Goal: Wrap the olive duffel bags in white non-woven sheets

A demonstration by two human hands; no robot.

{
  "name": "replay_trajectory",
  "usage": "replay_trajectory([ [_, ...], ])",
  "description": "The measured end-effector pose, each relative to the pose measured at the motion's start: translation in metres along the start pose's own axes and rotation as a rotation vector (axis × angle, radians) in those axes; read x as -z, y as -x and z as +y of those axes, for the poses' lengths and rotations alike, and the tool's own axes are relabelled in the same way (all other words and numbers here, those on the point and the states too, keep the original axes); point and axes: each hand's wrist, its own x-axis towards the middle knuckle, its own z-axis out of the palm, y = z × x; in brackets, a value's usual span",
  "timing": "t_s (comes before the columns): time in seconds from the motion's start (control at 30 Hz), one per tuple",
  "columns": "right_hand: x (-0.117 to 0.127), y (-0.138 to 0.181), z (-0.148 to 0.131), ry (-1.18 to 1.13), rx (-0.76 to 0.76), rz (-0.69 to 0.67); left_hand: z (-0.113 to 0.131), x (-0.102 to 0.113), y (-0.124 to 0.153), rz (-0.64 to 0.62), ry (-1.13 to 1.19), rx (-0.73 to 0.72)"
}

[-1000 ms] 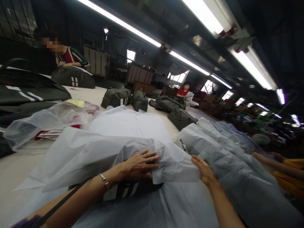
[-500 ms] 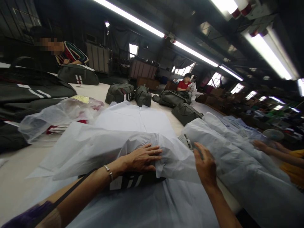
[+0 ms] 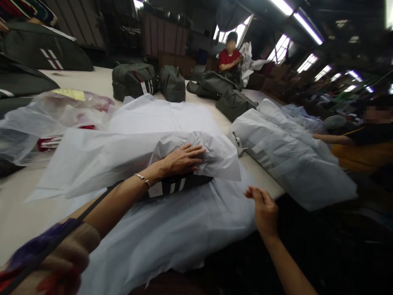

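A dark bag (image 3: 196,183) with white stripes and a white tag (image 3: 155,190) lies in front of me, its upper part covered by thin white paper (image 3: 101,153). My left hand (image 3: 183,160) rests flat on this paper over the bag, fingers stretched out. Below the bag spreads a pale blue plastic sheet (image 3: 184,223), hanging over the table's front edge. Beside the sheet's right end, my right hand (image 3: 264,209) is raised with its fingers curled together. Whether anything is pinched in them is hidden.
Behind the bag lies a stack of white paper (image 3: 172,116). A clear plastic bag (image 3: 76,108) with red and white contents sits left. A grey tool (image 3: 238,143) and a wrapped bundle (image 3: 288,151) are right. Several dark bags (image 3: 135,80) stand farther back. Two co-workers are beyond.
My right hand has drawn down off the paper toward the front edge, its fingers curling in. My left hand stays on the covered bag. The view has tilted down and shifted.
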Motion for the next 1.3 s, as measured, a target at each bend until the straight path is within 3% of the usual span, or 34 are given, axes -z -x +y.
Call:
replay_trajectory([
  [0.1, 0.035, 0.087, 0.089, -0.14, -0.566, 0.133, -0.001, -0.002, 0.001, 0.0, -0.014, -0.003],
  [0.17, 0.035, 0.149, 0.14, -0.302, -0.927, -0.002, -0.002, -0.003, 0.001, 0.003, -0.031, -0.003],
  [0.23, 0.02, 0.201, 0.168, -0.495, -1.127, -0.09, -0.002, -0.004, 0.001, 0.003, -0.048, -0.002],
  [0.3, -0.004, 0.235, 0.175, -0.669, -1.219, -0.158, -0.001, -0.004, 0.0, -0.006, -0.055, 0.01],
  [0.43, -0.035, 0.26, 0.161, -0.899, -1.266, -0.259, 0.0, -0.005, -0.003, -0.039, -0.054, 0.061],
  [0.77, -0.017, 0.275, 0.121, -1.262, -1.162, -0.235, 0.001, -0.009, -0.006, 0.007, -0.066, 0.044],
  [0.93, -0.019, 0.27, 0.094, -1.185, -1.127, -0.156, 0.003, -0.009, -0.006, 0.001, -0.064, 0.039],
  [1.17, -0.001, 0.254, 0.062, -1.063, -1.076, -0.127, 0.011, -0.002, -0.004, -0.012, -0.048, 0.071],
  [1.3, 0.006, 0.244, 0.06, -1.035, -1.071, -0.212, 0.015, 0.0, -0.003, -0.01, 0.027, 0.095],
])
